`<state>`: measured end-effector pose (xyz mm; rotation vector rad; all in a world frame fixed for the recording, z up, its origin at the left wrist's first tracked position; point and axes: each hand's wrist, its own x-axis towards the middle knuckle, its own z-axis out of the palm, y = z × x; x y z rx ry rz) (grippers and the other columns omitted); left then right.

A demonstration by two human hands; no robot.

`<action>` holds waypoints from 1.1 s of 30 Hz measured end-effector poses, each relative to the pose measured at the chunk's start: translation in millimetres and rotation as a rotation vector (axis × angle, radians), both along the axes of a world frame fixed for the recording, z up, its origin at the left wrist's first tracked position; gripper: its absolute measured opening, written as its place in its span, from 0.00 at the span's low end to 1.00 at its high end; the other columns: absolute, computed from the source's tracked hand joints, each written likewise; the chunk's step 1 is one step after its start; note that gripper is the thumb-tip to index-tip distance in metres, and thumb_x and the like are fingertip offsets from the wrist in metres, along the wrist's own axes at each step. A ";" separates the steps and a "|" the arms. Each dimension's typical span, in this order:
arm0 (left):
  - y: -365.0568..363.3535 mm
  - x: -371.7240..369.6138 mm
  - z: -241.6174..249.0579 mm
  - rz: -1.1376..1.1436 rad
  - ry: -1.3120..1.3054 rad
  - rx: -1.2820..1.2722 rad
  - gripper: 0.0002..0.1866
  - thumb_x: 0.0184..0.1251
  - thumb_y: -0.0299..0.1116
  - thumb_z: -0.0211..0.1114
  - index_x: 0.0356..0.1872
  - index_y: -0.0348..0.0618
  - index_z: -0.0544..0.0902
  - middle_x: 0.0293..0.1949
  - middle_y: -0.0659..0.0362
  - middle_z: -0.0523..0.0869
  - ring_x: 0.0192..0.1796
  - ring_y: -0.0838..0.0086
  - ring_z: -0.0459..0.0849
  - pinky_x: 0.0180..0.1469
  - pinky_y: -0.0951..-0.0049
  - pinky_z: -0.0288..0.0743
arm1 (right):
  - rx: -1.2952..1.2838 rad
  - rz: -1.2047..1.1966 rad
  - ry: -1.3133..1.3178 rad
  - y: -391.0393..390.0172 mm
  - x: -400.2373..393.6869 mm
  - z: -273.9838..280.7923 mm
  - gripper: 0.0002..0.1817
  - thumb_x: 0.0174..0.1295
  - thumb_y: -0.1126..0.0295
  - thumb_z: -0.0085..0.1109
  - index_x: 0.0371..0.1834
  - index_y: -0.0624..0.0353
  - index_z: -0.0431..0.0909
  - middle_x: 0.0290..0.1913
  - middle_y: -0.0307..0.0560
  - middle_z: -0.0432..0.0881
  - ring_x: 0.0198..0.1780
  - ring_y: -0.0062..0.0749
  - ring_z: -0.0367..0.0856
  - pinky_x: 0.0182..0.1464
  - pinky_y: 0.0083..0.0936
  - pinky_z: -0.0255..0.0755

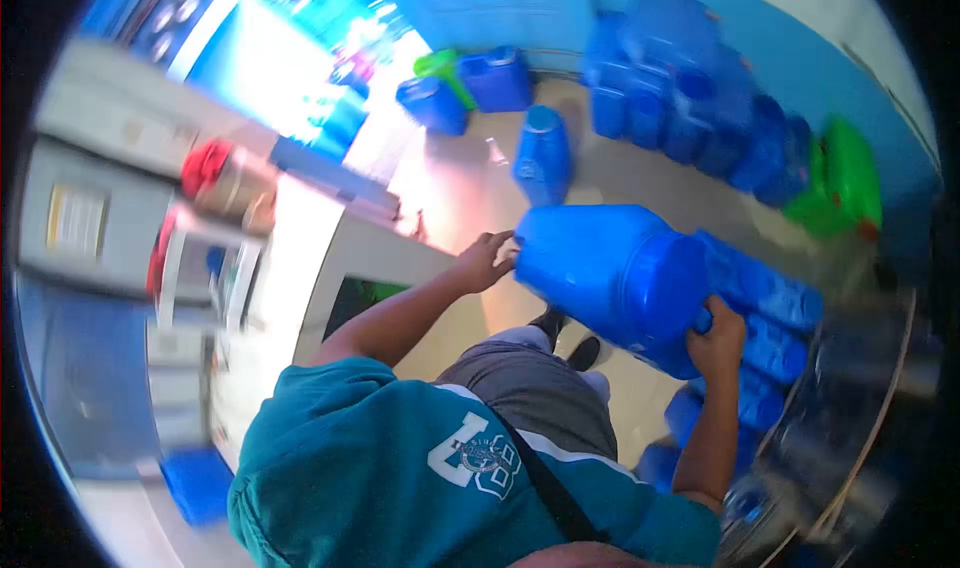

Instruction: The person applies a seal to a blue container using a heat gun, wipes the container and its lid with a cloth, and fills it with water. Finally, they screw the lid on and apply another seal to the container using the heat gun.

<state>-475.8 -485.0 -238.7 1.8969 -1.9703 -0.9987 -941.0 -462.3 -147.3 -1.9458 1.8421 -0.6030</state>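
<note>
A large blue water jug (585, 258) is held tilted in front of my body, its wide round cap (668, 276) turned to the right. My left hand (487, 264) supports the jug at its far left end; some of its fingertips are hidden behind the plastic. On the other side, my right hand (717, 340) is closed around the jug's handle (703, 320) beside the cap. Just beyond the jug, a narrower blue jug (543, 158) stands on the floor.
Rows of blue jugs (690, 88) line the wall, with a green jug (848, 178) at their end. More blue jugs (780, 298) stand to my right. A white counter (285, 268) runs along my left. Near the bright doorway are blue jugs (495, 80).
</note>
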 end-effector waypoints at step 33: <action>689.4 368.2 241.0 1.484 -0.625 0.235 0.17 0.70 0.39 0.62 0.54 0.42 0.83 0.43 0.42 0.90 0.43 0.47 0.88 0.49 0.54 0.81 | -0.048 1.915 -0.439 251.1 807.9 304.2 0.16 0.61 0.63 0.72 0.45 0.62 0.82 0.37 0.41 0.85 0.41 0.21 0.82 0.47 0.24 0.76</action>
